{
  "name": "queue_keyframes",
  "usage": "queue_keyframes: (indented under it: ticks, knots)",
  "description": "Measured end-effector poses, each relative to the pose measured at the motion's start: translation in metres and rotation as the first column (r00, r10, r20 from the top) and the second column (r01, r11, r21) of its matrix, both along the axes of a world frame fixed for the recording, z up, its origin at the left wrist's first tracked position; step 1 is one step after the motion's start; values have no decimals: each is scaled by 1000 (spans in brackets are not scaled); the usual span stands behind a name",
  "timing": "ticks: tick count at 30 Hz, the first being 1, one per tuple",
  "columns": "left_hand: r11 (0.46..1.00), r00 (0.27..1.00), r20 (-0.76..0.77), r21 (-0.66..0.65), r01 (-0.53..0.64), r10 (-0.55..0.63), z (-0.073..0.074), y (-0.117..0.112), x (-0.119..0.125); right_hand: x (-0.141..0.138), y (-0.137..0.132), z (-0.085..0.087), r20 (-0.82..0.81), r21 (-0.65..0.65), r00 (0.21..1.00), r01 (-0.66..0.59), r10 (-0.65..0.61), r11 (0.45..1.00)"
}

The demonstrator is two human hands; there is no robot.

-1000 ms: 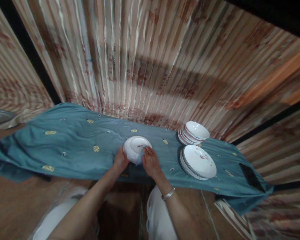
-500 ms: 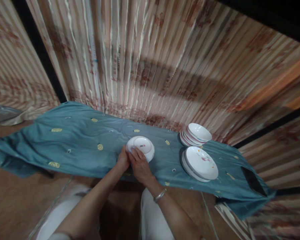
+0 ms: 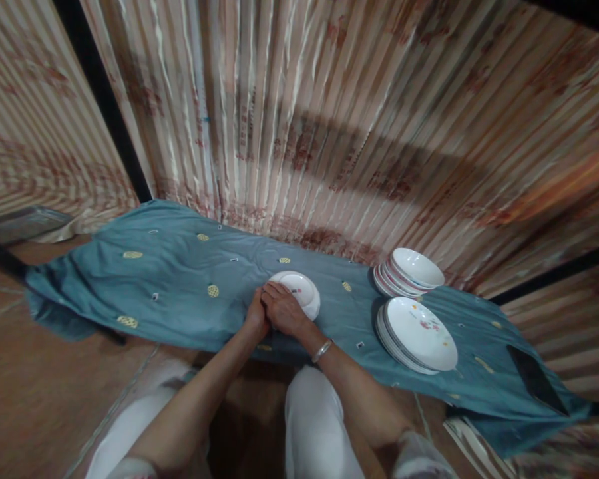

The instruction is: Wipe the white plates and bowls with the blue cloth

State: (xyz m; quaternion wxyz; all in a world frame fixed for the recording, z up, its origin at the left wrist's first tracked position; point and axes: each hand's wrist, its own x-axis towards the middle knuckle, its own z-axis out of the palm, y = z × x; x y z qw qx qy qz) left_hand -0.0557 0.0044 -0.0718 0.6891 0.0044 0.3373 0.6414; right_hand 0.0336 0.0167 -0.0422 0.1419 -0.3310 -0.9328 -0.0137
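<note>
An upturned white bowl with a small red mark inside its foot ring is at the middle of the cloth-covered table. My left hand is closed at the bowl's left near edge, its fingertips mostly hidden. Across the near side of the same bowl lies my right hand, a silver bangle on its wrist. Its fingers are bent over the bowl's edge and meet my left hand. Both hands cover the bowl's near left part.
To the right stand a stack of white bowls and, nearer, a stack of flower-patterned plates. A black phone-like slab lies at the right end of the teal cloth. Dark posts and a striped curtain frame the table.
The view has shifted slightly, moving everything rightward in the picture. My right hand's fingers have slid from the bowl's base toward its left near edge, closer to my left hand.
</note>
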Motion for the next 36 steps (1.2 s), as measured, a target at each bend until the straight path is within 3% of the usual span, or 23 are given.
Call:
queue_keyframes:
  ticks: [4,9,18,26,36]
  knots:
    - [997,999,-17,-68,-37,36,14,-5,2,-5,11,1,49,0,999,-11,11,1000]
    - [995,1000,8,-102,15,-14,26,-10,2,-12,24,9,147,-18,988,43,-40,999]
    - [996,996,70,-58,62,-58,27,-6,1,-16,43,28,217,-150,963,192,-157,970]
    - [991,996,34,-103,80,-77,23,-7,0,6,77,13,168,-213,930,359,-328,909]
    - [990,998,-35,-129,48,-53,34,-9,2,43,90,0,119,-191,913,406,-390,894]
